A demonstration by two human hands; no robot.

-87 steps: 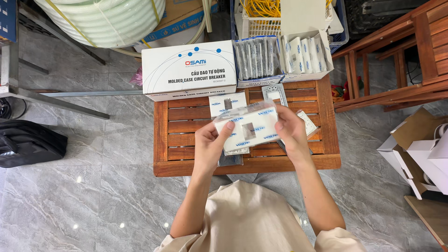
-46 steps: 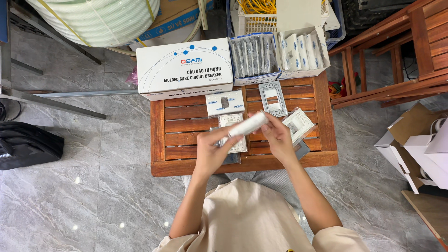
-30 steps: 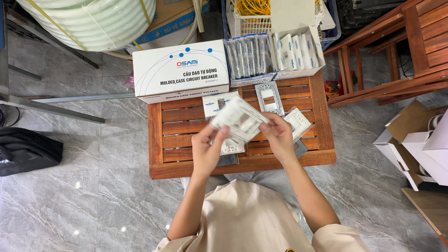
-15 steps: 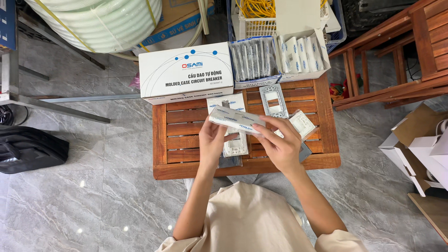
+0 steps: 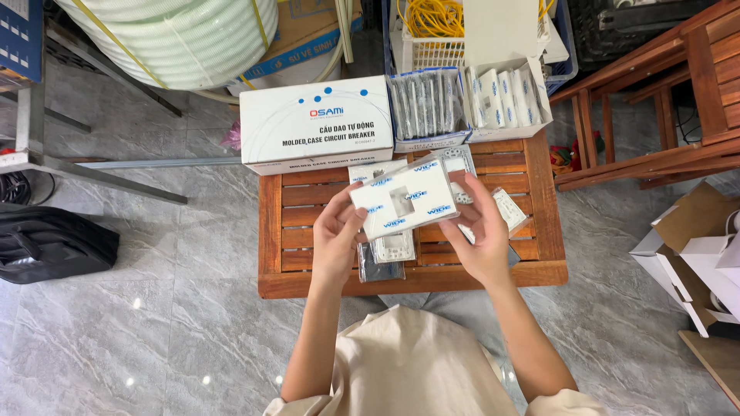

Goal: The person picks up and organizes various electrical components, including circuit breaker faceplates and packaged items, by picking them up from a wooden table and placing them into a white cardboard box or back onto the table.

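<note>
Small white flat box held up in the middle of the frame, above a low wooden table. Left hand pinching its left edge, right hand gripping its right edge, fingers curled around. Big white box at the table's top left. Two open boxes at top right.

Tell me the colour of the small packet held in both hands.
White with blue print, the small packet; only the head view shows it.
</note>
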